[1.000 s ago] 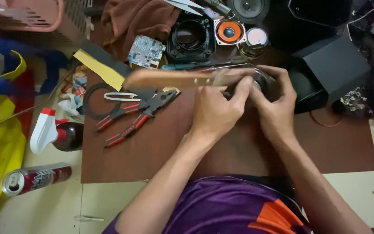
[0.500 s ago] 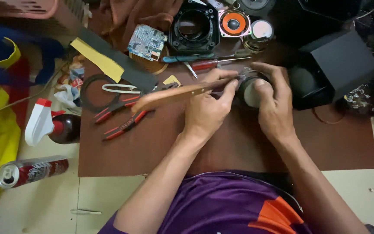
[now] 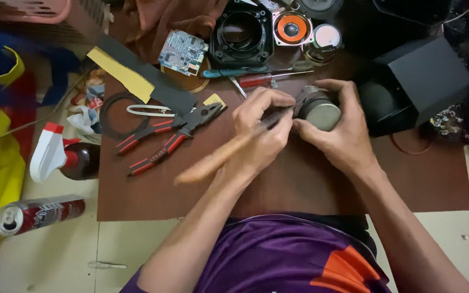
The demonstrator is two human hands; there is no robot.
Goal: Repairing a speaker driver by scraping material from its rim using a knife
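The small round speaker part (image 3: 320, 111), a grey metal cylinder with a pale flat face, sits on the brown counter (image 3: 299, 184) just in front of the black box (image 3: 416, 81), and it is clamped in the grip of the right hand (image 3: 338, 137), thumb low against its near side and fingers arched over the top. Half a second ago the wooden-handled tool (image 3: 229, 154) lay nearly level, its handle pointing far out to the left over the pliers; now the handle has swung down toward the person's body and the metal tip meets the left rim of the part at a steeper slant, which reads as the prying or scraping being pressed from a new angle rather than finished. The left hand (image 3: 261, 130) is closed tight around the tool's upper shaft, knuckles raised, wrist bent inward, forearm running diagonally up from the purple shirt (image 3: 278, 255). Both hands touch at the fingertips beside the part. Further out lie red-handled pliers (image 3: 164, 138), a green circuit board (image 3: 183, 52), a black square frame (image 3: 242, 32), an orange-coned speaker (image 3: 291, 27), and a spray bottle (image 3: 63, 157) and a can (image 3: 39, 214) on the floor
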